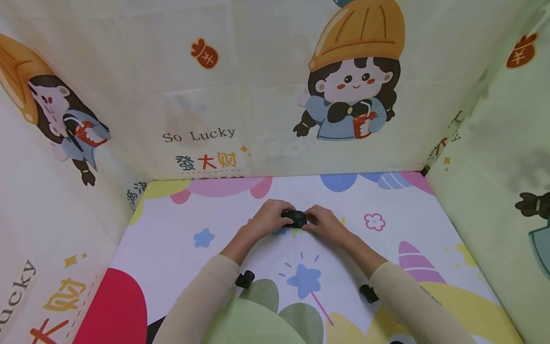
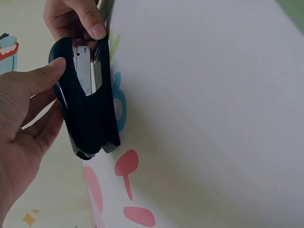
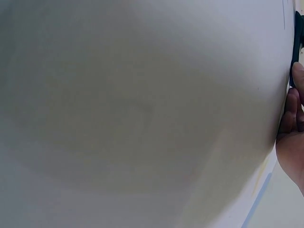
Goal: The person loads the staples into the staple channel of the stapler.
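Note:
A black stapler lies between both hands over the far middle of the table. My left hand grips it from the left, its thumb along the side of the body. On the other end, the right hand pinches the stapler with thumb and fingers. Silvery metal shows through an opening in the stapler's black body in the left wrist view. Only part of the right hand and a dark strip of the stapler appear at the edge of the right wrist view.
The table wears a white cover printed with stars, flowers and coloured shapes. Patterned cloth hangs behind it and along both sides. A small black wrist camera sits by the left sleeve, another black camera by the right.

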### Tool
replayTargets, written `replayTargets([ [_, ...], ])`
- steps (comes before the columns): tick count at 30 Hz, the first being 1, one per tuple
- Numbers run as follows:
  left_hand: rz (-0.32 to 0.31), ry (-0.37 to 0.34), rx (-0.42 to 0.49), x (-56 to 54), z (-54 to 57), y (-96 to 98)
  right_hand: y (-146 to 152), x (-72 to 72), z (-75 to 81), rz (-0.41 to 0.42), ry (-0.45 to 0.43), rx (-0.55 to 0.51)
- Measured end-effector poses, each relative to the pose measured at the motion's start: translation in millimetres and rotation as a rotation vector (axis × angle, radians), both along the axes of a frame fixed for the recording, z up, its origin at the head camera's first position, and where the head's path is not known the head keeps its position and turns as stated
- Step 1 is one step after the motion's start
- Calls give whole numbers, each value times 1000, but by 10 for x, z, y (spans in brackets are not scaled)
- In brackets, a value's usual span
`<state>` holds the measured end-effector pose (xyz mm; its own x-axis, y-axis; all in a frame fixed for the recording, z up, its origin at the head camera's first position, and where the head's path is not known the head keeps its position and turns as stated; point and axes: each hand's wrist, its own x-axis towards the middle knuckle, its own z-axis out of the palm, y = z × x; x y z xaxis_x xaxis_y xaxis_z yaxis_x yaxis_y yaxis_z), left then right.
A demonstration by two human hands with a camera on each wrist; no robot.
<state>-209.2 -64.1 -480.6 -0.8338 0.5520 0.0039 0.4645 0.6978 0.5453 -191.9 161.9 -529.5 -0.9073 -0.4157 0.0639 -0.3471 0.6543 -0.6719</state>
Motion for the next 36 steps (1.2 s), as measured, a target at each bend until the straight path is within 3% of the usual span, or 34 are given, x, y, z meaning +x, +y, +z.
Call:
replayTargets([
  [10, -7, -20, 82, -12, -34, -106, 3, -6, -4, 4, 23, -8],
  [17, 4, -27, 105, 19, -40, -74, 14, -11, -9, -4, -8, -2],
  [23, -5, 1, 82, 11, -73, -31, 22, -11, -19, 3, 3, -11],
  [36, 2, -16, 43, 37, -62, 16, 13, -9, -26, 6, -3, -7],
])
